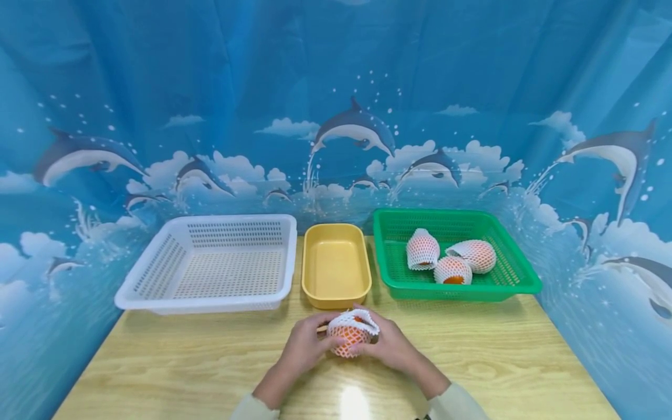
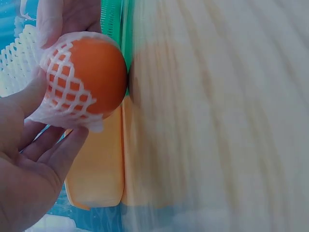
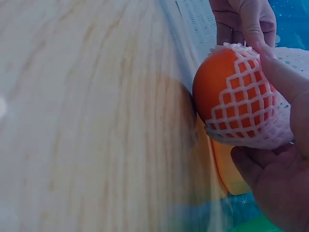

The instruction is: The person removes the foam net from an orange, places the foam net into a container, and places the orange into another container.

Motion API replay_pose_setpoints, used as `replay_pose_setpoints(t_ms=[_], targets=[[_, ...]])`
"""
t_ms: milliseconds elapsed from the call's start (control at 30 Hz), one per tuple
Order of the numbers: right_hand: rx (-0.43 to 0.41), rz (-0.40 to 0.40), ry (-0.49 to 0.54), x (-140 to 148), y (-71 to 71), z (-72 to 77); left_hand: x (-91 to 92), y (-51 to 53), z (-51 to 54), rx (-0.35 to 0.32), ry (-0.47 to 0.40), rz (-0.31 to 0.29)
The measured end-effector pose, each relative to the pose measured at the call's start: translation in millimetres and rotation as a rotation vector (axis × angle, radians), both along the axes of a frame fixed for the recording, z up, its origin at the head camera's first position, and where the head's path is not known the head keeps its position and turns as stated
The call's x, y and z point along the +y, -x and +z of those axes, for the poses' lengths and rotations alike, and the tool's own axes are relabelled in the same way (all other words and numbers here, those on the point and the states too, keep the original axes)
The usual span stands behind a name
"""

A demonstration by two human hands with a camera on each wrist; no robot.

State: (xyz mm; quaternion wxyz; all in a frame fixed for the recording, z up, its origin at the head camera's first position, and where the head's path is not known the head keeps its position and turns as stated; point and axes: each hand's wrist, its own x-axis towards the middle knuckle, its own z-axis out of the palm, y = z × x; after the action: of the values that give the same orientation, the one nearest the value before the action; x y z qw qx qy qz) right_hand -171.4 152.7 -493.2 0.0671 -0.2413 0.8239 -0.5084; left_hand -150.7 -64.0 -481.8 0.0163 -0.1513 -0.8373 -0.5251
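An orange fruit (image 1: 349, 339) partly wrapped in a white foam net (image 1: 353, 319) is held between both hands just in front of the yellow tray. The left hand (image 1: 307, 345) grips its left side and the right hand (image 1: 391, 344) its right side, thumbs toward the near side. In the left wrist view the bare end of the fruit (image 2: 102, 75) shows, with the net (image 2: 67, 92) around the rest and the left hand's (image 2: 34, 159) fingers on the net. The right wrist view has the right hand's (image 3: 285, 164) thumb and fingers about the netted fruit (image 3: 215, 84).
A white basket (image 1: 210, 304) stands at the back left, a yellow tray (image 1: 336, 302) in the middle. The green basket (image 1: 451, 291) at the back right holds three netted fruits (image 1: 422, 249). A dolphin-print curtain (image 1: 336, 70) hangs behind the wooden table (image 1: 199, 361).
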Motion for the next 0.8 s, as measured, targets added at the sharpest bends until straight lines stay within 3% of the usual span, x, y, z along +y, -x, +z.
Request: replay_pose_setpoints(t_ms=[133, 500, 667, 800], targets=[[0.011, 0.016, -0.003, 0.3, -0.1, 0.1, 1.6, -0.6, 0.0, 0.01, -0.03, 0.047], [-0.003, 0.024, -0.013, 0.1, 0.6, 3.9, 5.3, -0.8, 0.4, 0.123, -0.014, 0.218], [0.003, 0.018, -0.018, 1.1, 0.1, 4.4, 5.6, -0.2, -0.2, 0.14, -0.022, 0.187], [0.019, 0.027, 0.0, 2.2, 1.3, 3.7, 5.4, -0.2, 0.1, 0.095, -0.026, 0.137]])
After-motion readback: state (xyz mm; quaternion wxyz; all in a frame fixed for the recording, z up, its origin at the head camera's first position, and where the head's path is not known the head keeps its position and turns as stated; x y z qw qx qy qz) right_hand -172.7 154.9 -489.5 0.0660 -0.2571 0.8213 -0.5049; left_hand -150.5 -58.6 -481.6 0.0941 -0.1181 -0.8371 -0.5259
